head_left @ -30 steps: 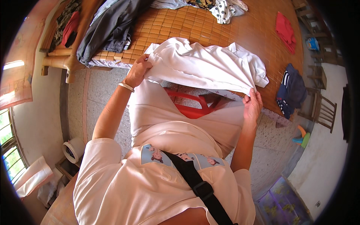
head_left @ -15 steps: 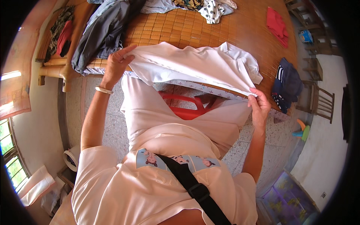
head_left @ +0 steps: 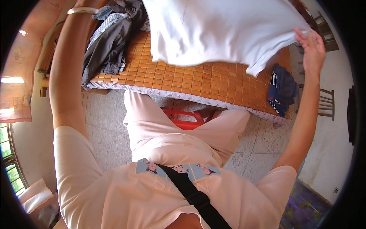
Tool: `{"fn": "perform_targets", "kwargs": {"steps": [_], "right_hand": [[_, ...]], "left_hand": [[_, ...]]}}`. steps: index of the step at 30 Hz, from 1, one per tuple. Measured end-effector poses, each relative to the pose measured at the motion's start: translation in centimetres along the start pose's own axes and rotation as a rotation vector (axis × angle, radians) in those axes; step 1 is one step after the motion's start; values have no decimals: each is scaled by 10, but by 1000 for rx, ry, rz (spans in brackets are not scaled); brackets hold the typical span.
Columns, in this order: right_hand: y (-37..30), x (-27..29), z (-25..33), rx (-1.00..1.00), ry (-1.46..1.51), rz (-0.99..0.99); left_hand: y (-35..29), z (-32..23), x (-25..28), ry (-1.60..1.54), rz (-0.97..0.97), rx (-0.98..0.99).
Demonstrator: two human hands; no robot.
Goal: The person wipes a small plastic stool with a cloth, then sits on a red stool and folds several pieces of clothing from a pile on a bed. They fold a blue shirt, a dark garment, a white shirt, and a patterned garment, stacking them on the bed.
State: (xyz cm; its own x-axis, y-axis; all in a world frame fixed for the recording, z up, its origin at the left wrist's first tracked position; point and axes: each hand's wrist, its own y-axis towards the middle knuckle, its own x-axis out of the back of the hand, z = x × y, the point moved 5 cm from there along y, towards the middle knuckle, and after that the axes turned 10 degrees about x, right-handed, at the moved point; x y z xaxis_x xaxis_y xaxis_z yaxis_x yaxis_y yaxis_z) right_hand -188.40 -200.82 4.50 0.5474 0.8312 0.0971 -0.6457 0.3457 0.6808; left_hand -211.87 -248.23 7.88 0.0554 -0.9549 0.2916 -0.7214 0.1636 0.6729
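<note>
A white shirt [head_left: 213, 32] hangs spread out in the air above the mat-covered bed, its lower edge loose and wavy. My right hand [head_left: 313, 47] is raised at the far right, gripping the shirt's edge between thumb and fingers. My left arm reaches up along the left side, with a pale bangle at the wrist. Only the base of my left hand [head_left: 87, 3] shows at the top rim; its fingers are cut off from view. The upper part of the shirt also runs out of the picture.
Before me is the bed with its brown tile mat [head_left: 183, 80]. Dark grey trousers [head_left: 105, 47] lie at its left, folded navy clothes [head_left: 283, 89] at its right corner. A red plastic stool [head_left: 187, 119] shows between my legs. A wooden chair [head_left: 324, 100] stands at right.
Both hands have lifted and moved apart, the left up to the top rim, the right up and outward. The shirt has gone from bunched low over the bed edge to spread in the air.
</note>
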Motion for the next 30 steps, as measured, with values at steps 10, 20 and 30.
{"fn": "perform_targets", "kwargs": {"steps": [10,20,30], "right_hand": [[-154,-5,15,55,-469,55],[-328,1,-112,-550,-532,306],[-342,39,-110,-662,-406,180]], "left_hand": [[-156,14,32,-259,263,35],[-351,62,-39,197,839,269],[-376,33,-48,-187,1078,682]]}}
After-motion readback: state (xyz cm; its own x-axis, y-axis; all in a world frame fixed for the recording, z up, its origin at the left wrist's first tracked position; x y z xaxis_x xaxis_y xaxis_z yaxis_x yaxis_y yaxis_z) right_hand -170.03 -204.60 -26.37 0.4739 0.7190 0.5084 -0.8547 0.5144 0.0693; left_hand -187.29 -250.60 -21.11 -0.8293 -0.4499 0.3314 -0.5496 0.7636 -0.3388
